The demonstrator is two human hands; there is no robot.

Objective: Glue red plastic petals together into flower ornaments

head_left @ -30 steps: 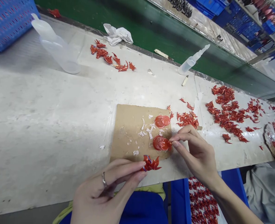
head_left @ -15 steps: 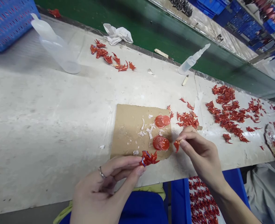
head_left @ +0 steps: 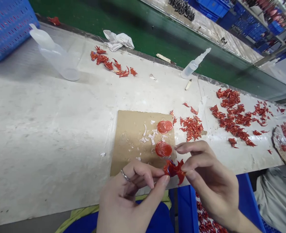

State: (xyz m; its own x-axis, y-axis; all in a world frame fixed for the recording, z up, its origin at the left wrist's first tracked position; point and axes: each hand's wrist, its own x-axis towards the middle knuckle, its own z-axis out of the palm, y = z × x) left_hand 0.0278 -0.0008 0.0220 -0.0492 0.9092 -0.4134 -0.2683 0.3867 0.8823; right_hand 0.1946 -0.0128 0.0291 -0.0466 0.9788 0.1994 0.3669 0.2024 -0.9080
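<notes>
My left hand [head_left: 130, 197], with a ring on one finger, pinches a small red plastic flower [head_left: 174, 170] with blue at its centre. My right hand [head_left: 211, 176] meets the flower from the other side, its thumb and fingertips on the red petals. Just above both hands lies a brown cardboard sheet [head_left: 130, 139]. On it are several white scraps [head_left: 150, 137] and two round red discs [head_left: 163, 149] [head_left: 164, 127] of glue or plastic. The lower disc is close to my fingers but not touched.
Loose red petals lie in piles [head_left: 191, 127] [head_left: 235, 118] on the white workbench [head_left: 48, 129]. A squeeze bottle [head_left: 192, 66], a plastic jug [head_left: 56, 58], a crumpled white cloth [head_left: 117, 40] and a blue basket [head_left: 6, 29] stand beyond. Below sits a blue crate [head_left: 188, 207] of red flowers.
My right hand has left the lower red disc, carried a small red petal left and brought it to the flower. My left hand has moved right, and the two hands now meet.
</notes>
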